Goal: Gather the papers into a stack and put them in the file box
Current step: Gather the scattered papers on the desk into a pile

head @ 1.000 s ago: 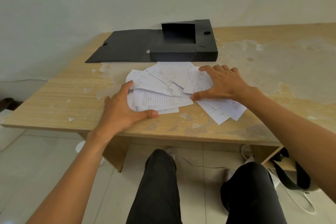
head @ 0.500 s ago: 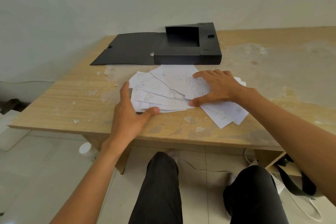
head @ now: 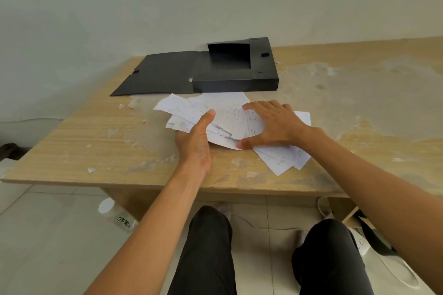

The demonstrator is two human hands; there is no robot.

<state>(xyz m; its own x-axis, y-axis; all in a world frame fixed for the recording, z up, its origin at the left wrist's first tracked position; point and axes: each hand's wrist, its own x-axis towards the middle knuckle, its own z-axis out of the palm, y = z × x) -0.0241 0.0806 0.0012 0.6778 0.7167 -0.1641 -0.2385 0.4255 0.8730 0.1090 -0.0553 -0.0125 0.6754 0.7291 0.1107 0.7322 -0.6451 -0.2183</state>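
Loose papers (head: 225,112) closer together now; worn table (head: 96,136)

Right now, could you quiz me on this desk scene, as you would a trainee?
1. True or false: the file box is closed.
2. What is the right hand doing? A) pressing flat on the papers; B) reaching into the box; C) holding a pen.
3. Which hand holds the papers' edge with its thumb on top?

Key
1. False: it lies open.
2. A.
3. The left hand.
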